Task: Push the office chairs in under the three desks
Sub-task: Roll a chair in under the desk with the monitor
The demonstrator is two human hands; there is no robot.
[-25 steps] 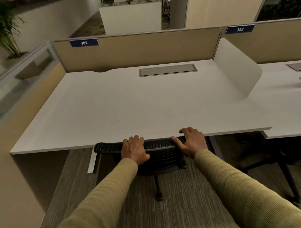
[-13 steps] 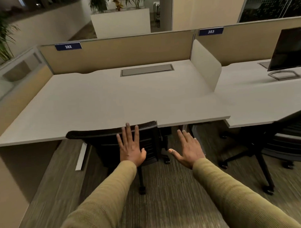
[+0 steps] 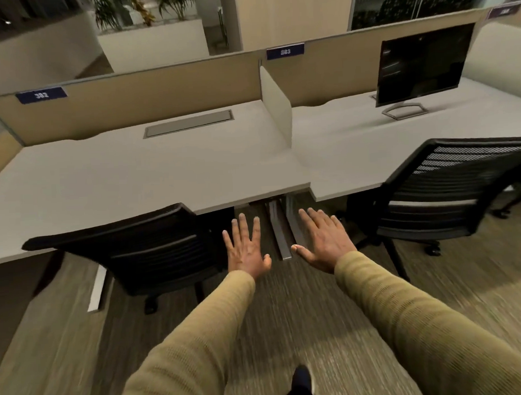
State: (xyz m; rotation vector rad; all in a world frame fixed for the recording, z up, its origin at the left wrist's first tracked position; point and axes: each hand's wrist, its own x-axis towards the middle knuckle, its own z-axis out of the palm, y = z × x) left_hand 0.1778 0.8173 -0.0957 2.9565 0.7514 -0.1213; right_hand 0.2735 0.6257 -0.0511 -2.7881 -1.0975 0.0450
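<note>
Both hands, left hand (image 3: 245, 251) and right hand (image 3: 324, 242), spread and empty. Left mesh-back chair (image 3: 143, 248) tucked under its worktop (image 3: 134, 172); right mesh-back chair (image 3: 448, 190) stands out. Castored, probably light-rolling; push at the stiff backrest top.

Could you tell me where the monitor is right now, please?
The monitor stands at the upper right of the head view, on the desk labelled 383, beyond the pulled-out chair.

Pretty dim, warm indoor light on my feed; carpet (image 3: 361, 326) smears with motion blur, and the wide lens bends the edges.
</note>
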